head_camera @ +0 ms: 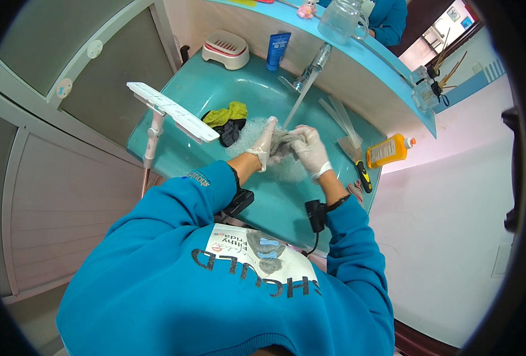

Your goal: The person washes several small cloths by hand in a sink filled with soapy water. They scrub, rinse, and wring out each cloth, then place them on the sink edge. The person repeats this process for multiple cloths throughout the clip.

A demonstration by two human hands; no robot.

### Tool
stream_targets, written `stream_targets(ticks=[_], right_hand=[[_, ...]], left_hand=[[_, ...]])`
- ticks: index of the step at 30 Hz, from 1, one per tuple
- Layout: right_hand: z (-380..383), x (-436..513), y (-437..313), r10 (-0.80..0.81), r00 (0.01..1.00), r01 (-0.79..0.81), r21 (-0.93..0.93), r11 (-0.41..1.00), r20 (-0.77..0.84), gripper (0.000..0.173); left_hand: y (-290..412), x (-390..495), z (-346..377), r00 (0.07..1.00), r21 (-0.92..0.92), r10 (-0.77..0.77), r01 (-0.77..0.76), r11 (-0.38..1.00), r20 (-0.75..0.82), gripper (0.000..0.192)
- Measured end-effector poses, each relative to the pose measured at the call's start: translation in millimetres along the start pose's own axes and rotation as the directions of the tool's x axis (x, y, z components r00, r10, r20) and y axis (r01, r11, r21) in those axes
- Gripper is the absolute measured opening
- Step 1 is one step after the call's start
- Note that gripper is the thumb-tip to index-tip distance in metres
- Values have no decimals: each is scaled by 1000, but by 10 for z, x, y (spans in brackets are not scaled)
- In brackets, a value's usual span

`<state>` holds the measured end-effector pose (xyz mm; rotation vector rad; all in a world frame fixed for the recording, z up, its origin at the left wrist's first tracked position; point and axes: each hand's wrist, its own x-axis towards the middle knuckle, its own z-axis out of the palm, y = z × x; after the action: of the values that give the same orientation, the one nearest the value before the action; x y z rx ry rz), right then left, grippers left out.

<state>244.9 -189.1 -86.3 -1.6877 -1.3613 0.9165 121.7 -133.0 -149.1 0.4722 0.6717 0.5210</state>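
Observation:
In a teal washbasin (191,155) both my hands, in whitish translucent gloves, hold a wet grey cloth (283,141). My left hand (264,141) is at the cloth's left side, thumb up. My right hand (311,149) grips its right side with bent fingers. A stream of water from the chrome faucet (309,73) runs down just behind the cloth. White suds (252,133) lie around and below the hands. Left of them, a yellow-green cloth (227,113) rests against a dark grey and black cloth (232,131).
Right: a scraper (362,171) with black-yellow handle, clear strips (343,118), an orange bottle (387,151) and a striped cloth (355,191). Behind: a soap dish (226,49), a blue tube (277,51) and a shelf (387,62) with a glass jar (341,22). Left: a white panel on a stand (171,111).

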Motion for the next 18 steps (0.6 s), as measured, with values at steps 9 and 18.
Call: stream_targets(ticks=[9,18], right_hand=[[546,108,283,-87,957,36,-184,982,-276,37],[560,274,381,-163,964,107,-253,962,-212,42]], left_hand=[[-180,222,58,995,-245,86,-94,965,-45,50],[-78,32,110,936,151,49,4,988,-350,34]])
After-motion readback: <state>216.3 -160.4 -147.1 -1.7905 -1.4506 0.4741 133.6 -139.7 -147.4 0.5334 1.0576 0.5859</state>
